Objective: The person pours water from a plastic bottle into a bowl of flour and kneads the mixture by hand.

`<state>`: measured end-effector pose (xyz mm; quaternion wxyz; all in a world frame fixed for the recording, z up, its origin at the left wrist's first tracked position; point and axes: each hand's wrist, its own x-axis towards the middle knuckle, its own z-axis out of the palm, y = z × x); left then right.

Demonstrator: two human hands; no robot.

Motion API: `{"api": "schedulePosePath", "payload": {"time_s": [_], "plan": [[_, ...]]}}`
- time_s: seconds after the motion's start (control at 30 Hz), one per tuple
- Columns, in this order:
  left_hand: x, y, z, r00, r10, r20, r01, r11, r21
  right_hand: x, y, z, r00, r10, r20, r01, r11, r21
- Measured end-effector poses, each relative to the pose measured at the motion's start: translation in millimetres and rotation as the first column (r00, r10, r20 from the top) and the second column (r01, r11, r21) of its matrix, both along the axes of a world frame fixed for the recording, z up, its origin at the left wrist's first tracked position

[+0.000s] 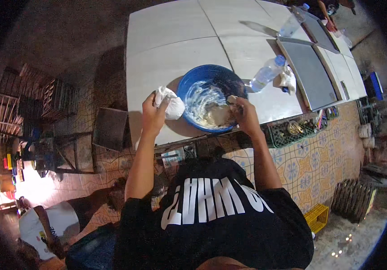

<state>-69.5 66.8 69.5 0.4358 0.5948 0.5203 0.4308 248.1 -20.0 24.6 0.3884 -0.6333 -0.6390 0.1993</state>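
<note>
A blue plastic basin (192, 74) stands on the white table in front of me. White, creamy residue (202, 96) is smeared over its inside, and a wetter beige patch (218, 114) lies at the near side. At the left of the basin my left hand (154, 112) is closed round a crumpled white plastic bag (173, 108), held up beside the rim. My right hand (246, 116) is over the basin's right edge, fingers curled, with a small pale piece at the fingertips that I cannot make out.
Right of the basin stand a clear bottle (267, 74) with a blue cap and a crumpled white bag (288, 80). Metal trays (308, 67) lie further right. Below the table edge is a green crate (288, 135) of items. One person (51, 229) is at lower left, another (328, 18) at far right.
</note>
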Motion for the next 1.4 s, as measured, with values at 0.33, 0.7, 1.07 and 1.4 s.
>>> {"api": "schedulePosePath", "payload": {"time_s": [0.33, 0.7, 1.07, 1.4], "plan": [[-25, -23, -22, 0.966, 0.065, -0.252, -0.092, 0.991, -0.097, -13, -10, -14, 0.997, -0.077, 0.019, 0.076, 0.996, 0.038], [-20, -16, -55, 0.868, -0.075, -0.490, 0.099, 0.995, 0.024, -9, -15, -41, 0.988, -0.148, 0.048, 0.151, 0.986, -0.063], [-27, -21, -52, 0.863, -0.120, -0.491, 0.180, 0.981, 0.077, -22, -7, -1, 0.990, -0.131, 0.046, 0.136, 0.985, -0.109], [-34, -1, -65, 0.986, -0.143, -0.083, 0.151, 0.984, 0.091, -5, 1, -30, 0.992, -0.123, 0.008, 0.124, 0.990, -0.069]]}}
